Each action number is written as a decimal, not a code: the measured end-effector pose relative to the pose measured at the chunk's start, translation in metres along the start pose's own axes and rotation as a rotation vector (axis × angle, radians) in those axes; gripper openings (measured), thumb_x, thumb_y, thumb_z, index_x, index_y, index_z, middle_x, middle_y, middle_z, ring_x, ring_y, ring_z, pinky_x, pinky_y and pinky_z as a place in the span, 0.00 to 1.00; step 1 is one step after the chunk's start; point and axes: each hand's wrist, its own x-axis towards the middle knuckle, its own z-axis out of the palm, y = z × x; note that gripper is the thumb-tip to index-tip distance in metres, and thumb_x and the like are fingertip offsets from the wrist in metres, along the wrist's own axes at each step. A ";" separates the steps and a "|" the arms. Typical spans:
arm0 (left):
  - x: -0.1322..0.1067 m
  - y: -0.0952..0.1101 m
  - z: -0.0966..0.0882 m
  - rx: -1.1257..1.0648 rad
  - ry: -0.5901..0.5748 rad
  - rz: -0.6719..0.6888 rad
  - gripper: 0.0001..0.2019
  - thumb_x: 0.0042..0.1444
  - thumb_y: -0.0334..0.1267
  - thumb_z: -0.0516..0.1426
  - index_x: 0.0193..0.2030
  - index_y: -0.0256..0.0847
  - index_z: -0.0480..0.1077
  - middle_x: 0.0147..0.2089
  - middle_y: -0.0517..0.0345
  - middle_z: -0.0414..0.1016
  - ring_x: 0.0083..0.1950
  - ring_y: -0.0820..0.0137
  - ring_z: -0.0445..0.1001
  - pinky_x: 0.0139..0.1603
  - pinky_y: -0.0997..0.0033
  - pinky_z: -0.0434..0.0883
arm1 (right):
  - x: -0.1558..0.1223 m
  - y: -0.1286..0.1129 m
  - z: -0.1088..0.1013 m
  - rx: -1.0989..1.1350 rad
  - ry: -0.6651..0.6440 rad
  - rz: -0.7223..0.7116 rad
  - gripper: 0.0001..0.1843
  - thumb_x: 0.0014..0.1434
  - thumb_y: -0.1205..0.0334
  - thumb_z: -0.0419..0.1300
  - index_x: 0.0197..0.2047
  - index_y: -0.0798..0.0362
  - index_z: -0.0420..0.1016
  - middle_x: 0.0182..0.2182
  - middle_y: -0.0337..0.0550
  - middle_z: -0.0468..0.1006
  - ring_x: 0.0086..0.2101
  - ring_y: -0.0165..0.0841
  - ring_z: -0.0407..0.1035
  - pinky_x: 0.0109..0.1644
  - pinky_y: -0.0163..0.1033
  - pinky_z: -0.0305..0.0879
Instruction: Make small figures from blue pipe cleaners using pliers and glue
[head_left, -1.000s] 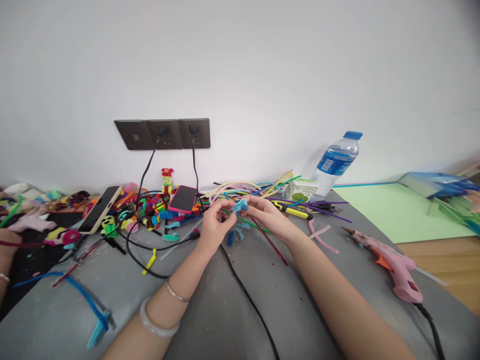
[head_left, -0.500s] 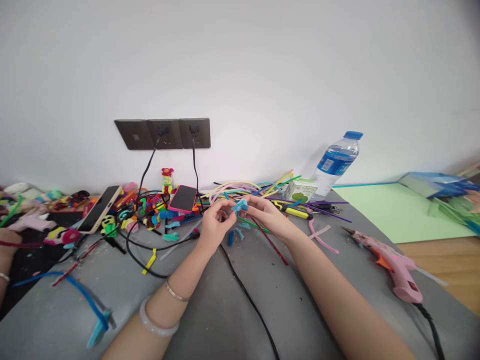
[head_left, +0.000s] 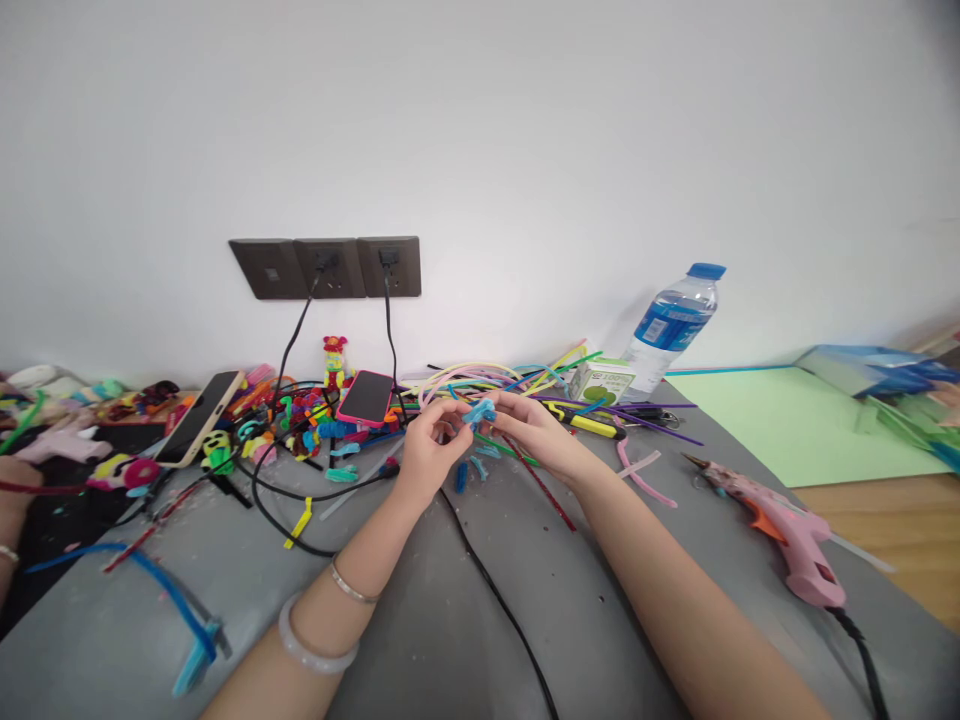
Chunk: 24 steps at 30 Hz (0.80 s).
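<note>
A small light-blue fuzzy piece of bent pipe cleaner [head_left: 481, 412] is pinched between both hands above the grey table. My left hand [head_left: 435, 445] grips it from the left with thumb and fingertips. From the right, the fingers of my right hand [head_left: 534, 432] close on the same piece. Its exact shape is partly covered by the fingertips. Just below lie short blue pipe cleaner pieces [head_left: 461, 478]. A dark red tinsel pipe cleaner [head_left: 551, 497] slants beneath my right hand. Behind the hands spreads a bundle of long coloured pipe cleaners [head_left: 517, 378].
A pink glue gun [head_left: 787, 530] lies at the right, its cord trailing forward. A water bottle [head_left: 671, 325] leans on the wall beside a small box [head_left: 600, 382]. Left stand phones [head_left: 367, 398], black cables [head_left: 259, 500] and pipe-cleaner figures [head_left: 217, 452]. Another person's hand [head_left: 15, 510] shows far left.
Almost nothing differs. Both hands stay in place on the light-blue piece, with at most a tiny shift of the fingers.
</note>
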 end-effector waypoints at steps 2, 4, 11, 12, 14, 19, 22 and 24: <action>0.000 0.000 0.000 -0.006 -0.005 -0.008 0.09 0.45 0.31 0.61 0.36 0.39 0.74 0.36 0.56 0.76 0.31 0.72 0.71 0.29 0.74 0.65 | 0.000 -0.001 0.000 0.003 0.000 0.007 0.16 0.54 0.49 0.67 0.37 0.53 0.75 0.34 0.40 0.74 0.35 0.31 0.66 0.43 0.37 0.62; 0.000 0.000 -0.001 -0.013 -0.016 -0.020 0.09 0.45 0.31 0.61 0.36 0.39 0.74 0.36 0.56 0.76 0.31 0.72 0.71 0.29 0.74 0.65 | -0.001 -0.001 0.000 0.004 0.002 0.012 0.16 0.54 0.49 0.67 0.37 0.53 0.75 0.34 0.41 0.74 0.35 0.31 0.66 0.43 0.37 0.62; 0.001 -0.001 0.001 -0.144 -0.022 -0.139 0.10 0.43 0.34 0.65 0.35 0.39 0.75 0.34 0.57 0.76 0.33 0.72 0.71 0.33 0.74 0.67 | 0.001 0.003 -0.003 0.005 0.027 0.033 0.17 0.53 0.48 0.68 0.37 0.53 0.75 0.33 0.40 0.74 0.34 0.30 0.66 0.42 0.37 0.62; 0.000 -0.002 0.003 -0.184 -0.018 -0.186 0.11 0.43 0.36 0.65 0.35 0.38 0.75 0.34 0.56 0.76 0.34 0.71 0.72 0.34 0.74 0.68 | 0.002 0.004 -0.003 -0.005 0.039 0.037 0.17 0.53 0.48 0.68 0.36 0.53 0.75 0.32 0.39 0.74 0.33 0.30 0.66 0.40 0.37 0.61; -0.001 -0.004 0.006 -0.252 -0.005 -0.283 0.12 0.44 0.39 0.66 0.37 0.38 0.75 0.34 0.56 0.77 0.34 0.72 0.72 0.33 0.74 0.68 | 0.002 0.006 -0.004 -0.020 0.058 0.038 0.17 0.53 0.47 0.67 0.35 0.53 0.74 0.29 0.38 0.73 0.31 0.29 0.65 0.38 0.36 0.61; -0.004 -0.006 0.009 -0.303 0.018 -0.315 0.15 0.43 0.41 0.68 0.37 0.39 0.75 0.36 0.58 0.76 0.34 0.73 0.72 0.33 0.76 0.68 | 0.003 0.007 -0.003 -0.012 0.068 0.011 0.18 0.50 0.48 0.70 0.35 0.53 0.73 0.31 0.38 0.74 0.32 0.30 0.66 0.37 0.35 0.61; -0.004 -0.005 0.009 -0.296 0.011 -0.289 0.15 0.43 0.41 0.68 0.37 0.39 0.74 0.37 0.57 0.76 0.35 0.73 0.72 0.34 0.75 0.68 | 0.003 0.005 -0.002 -0.009 0.063 0.006 0.18 0.50 0.49 0.70 0.36 0.52 0.73 0.32 0.39 0.75 0.33 0.31 0.67 0.38 0.35 0.62; -0.003 -0.006 0.009 -0.292 0.005 -0.286 0.15 0.44 0.41 0.68 0.38 0.39 0.74 0.37 0.57 0.76 0.36 0.72 0.72 0.35 0.75 0.68 | 0.003 0.003 -0.001 -0.005 0.064 -0.001 0.18 0.50 0.50 0.70 0.36 0.52 0.74 0.32 0.39 0.76 0.34 0.31 0.68 0.39 0.36 0.63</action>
